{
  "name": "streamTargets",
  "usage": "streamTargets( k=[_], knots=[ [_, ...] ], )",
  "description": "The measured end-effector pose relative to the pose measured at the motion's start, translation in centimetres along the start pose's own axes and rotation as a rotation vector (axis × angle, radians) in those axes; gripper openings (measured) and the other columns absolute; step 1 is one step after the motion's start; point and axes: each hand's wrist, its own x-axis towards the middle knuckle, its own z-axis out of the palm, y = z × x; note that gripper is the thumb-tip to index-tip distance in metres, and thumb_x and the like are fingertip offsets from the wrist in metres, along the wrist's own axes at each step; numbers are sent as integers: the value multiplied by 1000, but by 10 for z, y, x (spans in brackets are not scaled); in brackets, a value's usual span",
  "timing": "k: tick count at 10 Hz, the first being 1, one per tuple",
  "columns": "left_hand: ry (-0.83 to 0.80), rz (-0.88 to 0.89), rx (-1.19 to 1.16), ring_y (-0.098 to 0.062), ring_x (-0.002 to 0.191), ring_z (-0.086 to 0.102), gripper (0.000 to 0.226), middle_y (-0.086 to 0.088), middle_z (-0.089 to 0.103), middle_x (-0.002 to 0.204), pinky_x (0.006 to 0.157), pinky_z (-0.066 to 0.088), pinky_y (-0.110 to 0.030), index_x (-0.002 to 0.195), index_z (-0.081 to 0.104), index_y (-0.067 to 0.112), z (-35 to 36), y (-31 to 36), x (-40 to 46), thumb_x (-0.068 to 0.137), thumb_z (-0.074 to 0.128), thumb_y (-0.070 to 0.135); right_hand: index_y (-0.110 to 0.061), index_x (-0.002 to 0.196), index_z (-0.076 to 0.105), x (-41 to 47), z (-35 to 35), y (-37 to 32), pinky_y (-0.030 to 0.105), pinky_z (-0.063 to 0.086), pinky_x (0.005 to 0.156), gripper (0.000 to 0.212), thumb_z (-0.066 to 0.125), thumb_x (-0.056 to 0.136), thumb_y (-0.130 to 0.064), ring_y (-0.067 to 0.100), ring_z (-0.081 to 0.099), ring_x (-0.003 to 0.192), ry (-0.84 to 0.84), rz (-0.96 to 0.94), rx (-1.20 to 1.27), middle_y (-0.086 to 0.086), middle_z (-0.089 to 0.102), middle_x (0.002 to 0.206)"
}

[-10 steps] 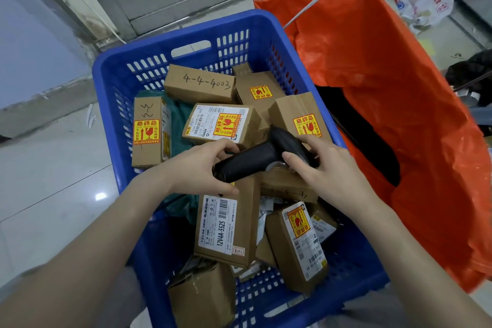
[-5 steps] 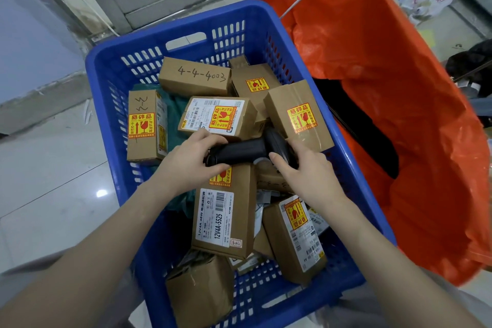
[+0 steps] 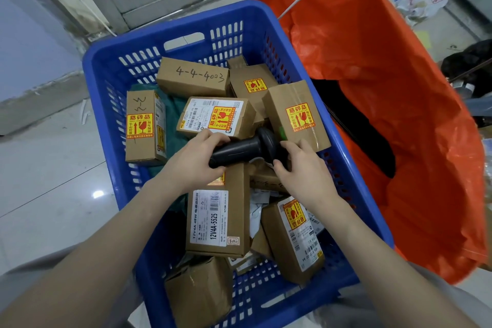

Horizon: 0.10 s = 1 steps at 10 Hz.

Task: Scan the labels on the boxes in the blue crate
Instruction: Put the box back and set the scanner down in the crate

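Both hands grip a black handheld scanner (image 3: 246,147) over the blue crate (image 3: 106,66): the left hand (image 3: 195,158) is wrapped round its handle, the right hand (image 3: 302,170) closed on its head, where a small green glow (image 3: 282,133) falls on the box with a yellow fragile sticker (image 3: 298,114) by the crate's right wall. Brown cardboard boxes lie jumbled in the crate; one marked "4-4-4003" (image 3: 194,78) rests at the far end, one labelled "12V4A-5525" (image 3: 218,218) lies directly under the hands; an orange bag (image 3: 399,88) stands open just beside the crate on the right, on the tiled floor (image 3: 40,181).
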Motion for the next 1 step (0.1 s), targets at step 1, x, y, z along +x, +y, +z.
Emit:
streamTargets(
  k=[1],
  knots=[
    [-11,-5,-39,-17,117,48,60,-1,43,131,93,48,-33,135,42,23,-3,1,-1,82,71,21,-18,139,43,-2,-1,0,28,47,73,47,49,94,-31,22,58,99,8,0,9,7,51,123]
  ],
)
